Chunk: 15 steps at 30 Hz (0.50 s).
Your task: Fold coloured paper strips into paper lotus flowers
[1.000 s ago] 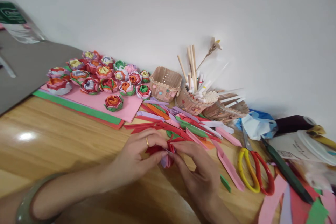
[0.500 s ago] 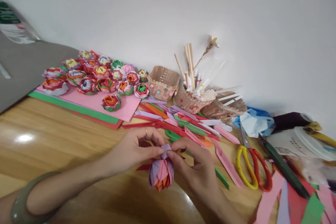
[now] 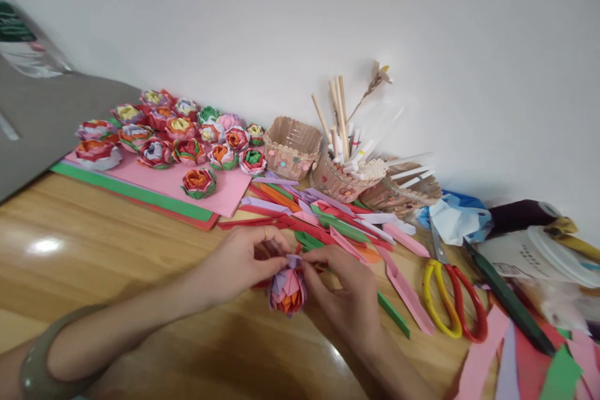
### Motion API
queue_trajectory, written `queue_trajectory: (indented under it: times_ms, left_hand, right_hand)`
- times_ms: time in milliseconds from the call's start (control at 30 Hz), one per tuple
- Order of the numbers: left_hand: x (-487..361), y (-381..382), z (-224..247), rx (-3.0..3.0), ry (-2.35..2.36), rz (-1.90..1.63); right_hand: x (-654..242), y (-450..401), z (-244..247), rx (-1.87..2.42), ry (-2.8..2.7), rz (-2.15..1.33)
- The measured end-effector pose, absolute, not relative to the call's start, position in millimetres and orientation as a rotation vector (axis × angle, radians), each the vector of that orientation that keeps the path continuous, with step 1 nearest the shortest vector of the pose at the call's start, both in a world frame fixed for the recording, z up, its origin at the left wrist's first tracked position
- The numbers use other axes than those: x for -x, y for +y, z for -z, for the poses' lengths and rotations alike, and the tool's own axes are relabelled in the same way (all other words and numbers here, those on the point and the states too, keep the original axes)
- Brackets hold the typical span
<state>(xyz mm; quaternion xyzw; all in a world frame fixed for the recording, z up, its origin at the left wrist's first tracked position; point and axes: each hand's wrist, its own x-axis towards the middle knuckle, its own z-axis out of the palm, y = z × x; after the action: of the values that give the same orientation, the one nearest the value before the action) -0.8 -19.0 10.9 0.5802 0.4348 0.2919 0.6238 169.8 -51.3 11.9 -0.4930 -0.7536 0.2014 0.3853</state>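
Note:
A paper flower point(image 3: 287, 292) with lilac, pink and orange petals hangs between my hands, over the wooden table point(image 3: 187, 350). My left hand point(image 3: 250, 256), with a ring on one finger, pinches the left side of the lilac paper point(image 3: 294, 260) at the flower's top. The right side of that paper is pinched between thumb and finger of my right hand point(image 3: 340, 281). Folded paper strips point(image 3: 342, 225) in red, green, pink and lilac lie just beyond both hands.
Several finished paper flowers point(image 3: 182, 128) rest on coloured sheets point(image 3: 229, 195) at the left. Behind the strips stand decorated baskets point(image 3: 291, 156). Scissors point(image 3: 450, 300), a dark green tool point(image 3: 509, 297), paper scraps point(image 3: 482, 350) and a white tub point(image 3: 520, 256) lie at the right.
The paper flower has moved slightly up and tilted between my hands, so the lilac piece at its top shows narrower. Both hands keep their pinch, with small shifts of the fingers.

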Motion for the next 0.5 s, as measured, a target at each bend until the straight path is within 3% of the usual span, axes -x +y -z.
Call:
queue_trajectory:
  times_ms: [233,500]
  left_hand:
    - [-2.8,-14.7,-12.8,-1.117,1.052,-0.597]
    - [-1.7,-16.5,-5.3,-1.206,1.103,-0.568]
  right_hand:
    - [-169.9,-45.9,-11.1,1.422,-1.628,-1.159]
    - [-169.6,-48.2,-9.0,1.42,-1.739,-1.083]
